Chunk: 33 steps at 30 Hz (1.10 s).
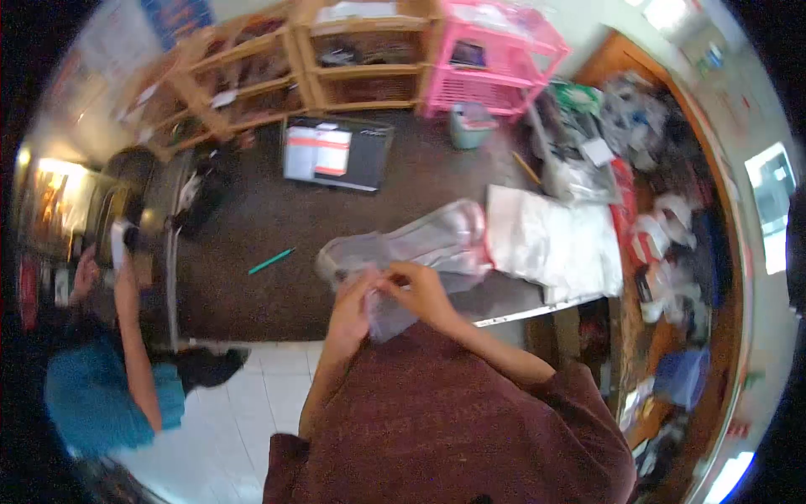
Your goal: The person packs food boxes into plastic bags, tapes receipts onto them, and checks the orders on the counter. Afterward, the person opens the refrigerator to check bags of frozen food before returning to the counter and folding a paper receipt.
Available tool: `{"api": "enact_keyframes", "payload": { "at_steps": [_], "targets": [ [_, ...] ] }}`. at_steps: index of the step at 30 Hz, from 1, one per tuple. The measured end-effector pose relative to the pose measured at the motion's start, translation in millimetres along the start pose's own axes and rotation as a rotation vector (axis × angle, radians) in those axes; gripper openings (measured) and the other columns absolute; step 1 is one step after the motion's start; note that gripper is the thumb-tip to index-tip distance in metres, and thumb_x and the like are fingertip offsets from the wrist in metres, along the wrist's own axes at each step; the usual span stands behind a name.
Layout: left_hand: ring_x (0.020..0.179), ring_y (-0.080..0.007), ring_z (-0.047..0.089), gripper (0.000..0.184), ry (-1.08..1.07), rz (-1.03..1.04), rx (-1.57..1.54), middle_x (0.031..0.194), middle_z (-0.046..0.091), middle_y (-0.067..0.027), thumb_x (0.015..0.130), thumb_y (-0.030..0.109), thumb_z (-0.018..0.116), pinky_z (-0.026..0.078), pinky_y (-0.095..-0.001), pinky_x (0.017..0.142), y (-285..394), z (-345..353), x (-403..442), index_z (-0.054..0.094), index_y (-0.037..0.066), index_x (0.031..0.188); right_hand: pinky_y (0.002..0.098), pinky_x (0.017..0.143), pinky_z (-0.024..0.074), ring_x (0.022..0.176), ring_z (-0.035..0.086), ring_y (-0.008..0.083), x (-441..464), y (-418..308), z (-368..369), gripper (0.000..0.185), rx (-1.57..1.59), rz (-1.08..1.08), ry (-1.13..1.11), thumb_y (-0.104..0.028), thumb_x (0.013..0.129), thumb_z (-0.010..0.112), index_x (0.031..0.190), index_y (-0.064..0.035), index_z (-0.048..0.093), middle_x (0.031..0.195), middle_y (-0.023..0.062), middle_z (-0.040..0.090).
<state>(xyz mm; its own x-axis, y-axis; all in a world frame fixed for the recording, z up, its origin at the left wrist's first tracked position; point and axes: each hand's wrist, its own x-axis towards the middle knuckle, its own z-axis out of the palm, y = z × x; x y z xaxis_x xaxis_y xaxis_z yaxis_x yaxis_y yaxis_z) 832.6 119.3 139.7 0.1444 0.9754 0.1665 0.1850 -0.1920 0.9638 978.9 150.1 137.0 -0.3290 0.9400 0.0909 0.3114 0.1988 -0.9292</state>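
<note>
At the table's front edge, my left hand [351, 304] and my right hand [420, 292] are close together, their fingers pinched on a thin clear plastic bag [390, 321]. Part of the bag hangs below my fingers, against my dark red shirt. Just beyond my hands lies a long clear plastic package [432, 238] with a reddish edge at its right end; its contents are blurred. Touching or near that end is a stack of flat white plastic bags [550, 239].
On the dark table [227, 227] lie a green pen [271, 260], a black folder with papers [361, 160] and a grey-green cup [472, 126]. Wooden shelves [369, 71] and a pink rack [491, 76] line the back. Another person's arm [130, 311] is at the left.
</note>
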Motion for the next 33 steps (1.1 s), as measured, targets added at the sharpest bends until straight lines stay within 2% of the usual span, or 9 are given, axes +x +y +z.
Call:
{"api": "enact_keyframes", "payload": {
  "at_steps": [3,9,13,16,20,24,29,31,33],
  "targets": [
    [0.085,-0.0171,0.053,0.028,0.209,-0.585,-0.745,0.089,0.057,-0.0064,0.085,0.021,0.051,0.042,-0.0292,0.076,13,5,2,0.054,-0.004,0.097,0.0254,0.065,0.0437,0.073,0.056,0.0137,-1,1,-2,0.018,0.409,0.273,-0.162,-0.020,0.082,0.056,0.089,-0.0033,0.055,0.082,0.0047,0.059],
    [0.065,-0.0098,0.043,0.012,0.355,-0.058,0.501,0.070,0.045,-0.0014,0.068,0.003,0.056,0.036,-0.0222,0.060,-21,-47,32,0.049,0.002,0.078,0.0210,0.067,0.0383,0.073,0.045,0.0055,1,-43,-57,0.008,1.413,0.622,-0.041,-0.017,0.083,0.051,0.080,-0.0096,0.051,0.073,-0.0025,0.047],
    [0.055,-0.0079,0.039,0.019,0.593,0.252,0.383,0.064,0.040,-0.0001,0.068,0.001,0.056,0.034,-0.0219,0.052,-36,-104,49,0.052,0.003,0.086,0.0217,0.055,0.0339,0.060,0.040,0.0038,-19,-71,-113,0.019,0.742,0.446,-0.115,-0.014,0.079,0.053,0.061,-0.0098,0.047,0.061,-0.0043,0.044],
    [0.056,-0.0095,0.038,0.035,0.602,-0.084,0.658,0.071,0.046,-0.0037,0.068,0.008,0.061,0.034,-0.0216,0.054,-46,-128,49,0.052,0.002,0.102,0.0233,0.046,0.0211,0.053,0.024,0.0021,-41,-60,-135,0.037,0.575,0.059,-0.320,-0.003,0.076,0.056,0.054,-0.0097,0.026,0.055,-0.0069,0.025],
    [0.091,-0.0255,0.054,0.047,0.486,0.404,0.946,0.106,0.054,-0.0126,0.062,0.006,0.065,0.041,-0.0349,0.080,10,-36,79,0.051,0.003,0.107,0.0232,0.046,0.0186,0.052,0.020,0.0023,-37,-50,-176,0.042,0.643,0.019,-0.328,-0.002,0.075,0.056,0.056,-0.0093,0.020,0.055,-0.0068,0.021],
    [0.085,-0.0246,0.058,0.026,-0.160,0.186,0.587,0.086,0.060,-0.0139,0.072,0.001,0.054,0.043,-0.0361,0.077,18,37,89,0.057,0.004,0.098,0.0219,0.063,0.0419,0.073,0.051,0.0107,-10,44,-222,0.017,0.312,-0.087,-0.307,-0.016,0.082,0.052,0.085,-0.0002,0.059,0.079,0.0011,0.057],
    [0.069,-0.0194,0.061,0.017,0.114,-0.011,0.376,0.077,0.062,-0.0107,0.082,0.002,0.045,0.045,-0.0301,0.060,16,36,94,0.055,-0.001,0.095,0.0371,0.092,0.0353,0.108,0.044,0.0356,-46,266,-353,0.052,-0.832,0.142,1.053,-0.018,0.075,0.061,0.119,0.0010,0.041,0.115,0.0217,0.047],
    [0.071,-0.0150,0.060,0.018,0.207,-0.100,0.359,0.081,0.063,-0.0105,0.085,0.006,0.046,0.045,-0.0285,0.060,16,30,85,0.054,-0.001,0.100,0.0390,0.089,0.0373,0.108,0.043,0.0354,-85,294,-374,0.067,-1.156,0.299,0.714,-0.014,0.071,0.060,0.128,-0.0017,0.028,0.121,0.0205,0.042],
    [0.073,-0.0140,0.060,0.018,0.256,-0.135,0.385,0.081,0.063,-0.0103,0.086,0.008,0.046,0.045,-0.0277,0.061,20,30,81,0.054,0.000,0.100,0.0394,0.078,0.0426,0.092,0.053,0.0323,-99,320,-392,0.031,-1.218,0.629,0.478,-0.011,0.072,0.054,0.102,-0.0046,0.055,0.102,0.0144,0.056]
  ]
}}
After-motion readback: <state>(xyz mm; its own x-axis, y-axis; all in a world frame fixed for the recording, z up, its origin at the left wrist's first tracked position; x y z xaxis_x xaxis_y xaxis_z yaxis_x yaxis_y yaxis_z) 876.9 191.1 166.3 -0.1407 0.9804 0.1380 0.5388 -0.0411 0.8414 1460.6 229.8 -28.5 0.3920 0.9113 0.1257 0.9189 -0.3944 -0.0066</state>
